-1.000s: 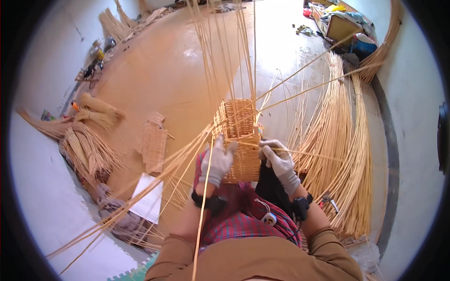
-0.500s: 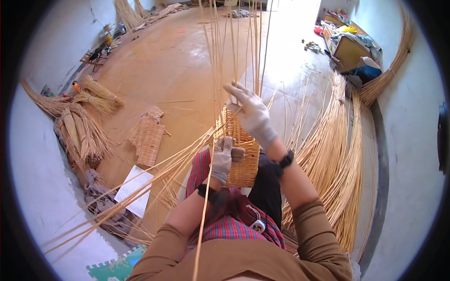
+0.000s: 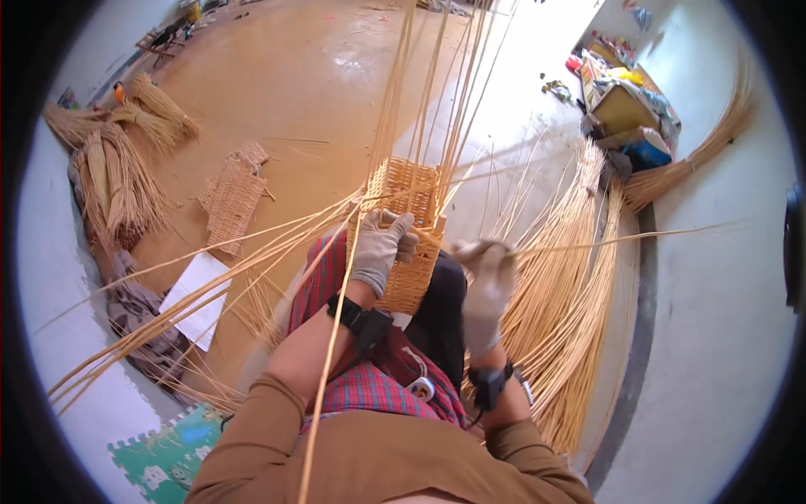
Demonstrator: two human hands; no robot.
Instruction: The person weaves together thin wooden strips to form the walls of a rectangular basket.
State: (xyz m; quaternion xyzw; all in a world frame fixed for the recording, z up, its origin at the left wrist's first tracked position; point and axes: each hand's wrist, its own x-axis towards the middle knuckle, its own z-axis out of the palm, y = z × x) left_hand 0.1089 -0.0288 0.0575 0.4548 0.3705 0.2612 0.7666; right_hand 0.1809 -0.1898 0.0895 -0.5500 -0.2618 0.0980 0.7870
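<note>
Brown floor [image 3: 327,97] is stretching beyond the wicker basket [image 3: 416,281], whose long axis is running forward; the left hand [image 3: 382,250] is gripping its rim, while the right hand [image 3: 487,281], blurred, grasp unclear, is hovering to its right by a strand [image 3: 621,239].

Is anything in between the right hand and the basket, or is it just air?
Nothing visible blocks the gap between the right hand and the basket; a dark trouser leg shows beneath it. The hand is blurred, though, so a thin strand there could be missed.
</note>
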